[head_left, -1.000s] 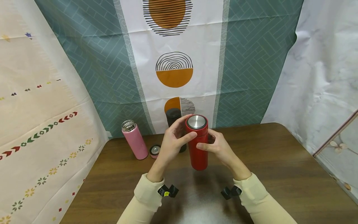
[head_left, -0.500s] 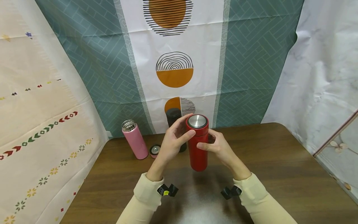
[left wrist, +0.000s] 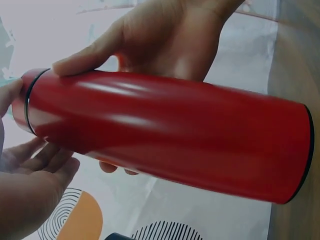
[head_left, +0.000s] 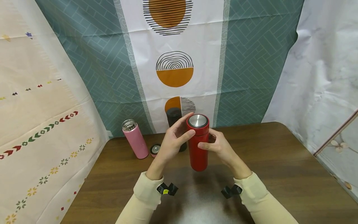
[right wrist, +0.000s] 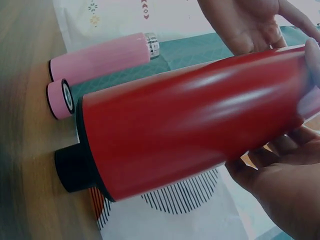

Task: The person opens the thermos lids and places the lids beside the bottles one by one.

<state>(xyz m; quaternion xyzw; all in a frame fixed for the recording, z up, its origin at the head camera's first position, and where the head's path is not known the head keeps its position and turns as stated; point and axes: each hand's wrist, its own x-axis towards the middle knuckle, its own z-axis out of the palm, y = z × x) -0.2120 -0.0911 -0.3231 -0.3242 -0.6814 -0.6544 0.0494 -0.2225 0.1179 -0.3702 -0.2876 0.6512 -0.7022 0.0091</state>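
Both hands hold a red thermos (head_left: 198,157) upright over the table, topped by a red lid (head_left: 198,121) with a silver disc. My left hand (head_left: 172,138) grips the lid, thumb at the near side and fingers round the back. Lower down, my right hand (head_left: 222,146) grips the body, its thumb across the front. In the left wrist view a dark seam (left wrist: 30,102) separates lid from body, and the lid is seated on it. From the right wrist, the thermos body (right wrist: 185,120) spans the view, with its black base edge at the left.
At the back left stands an uncapped pink thermos (head_left: 135,141), its pink lid (head_left: 155,150) lying beside it. A black bottle (head_left: 174,115) stands behind my left hand. The wooden table (head_left: 279,168) meets hanging cloths at the back and sides.
The red thermos has shifted very slightly to the right, and the left thumb has slid a little leftward on the lid. Both hands keep their hold; the other bottles stay put.
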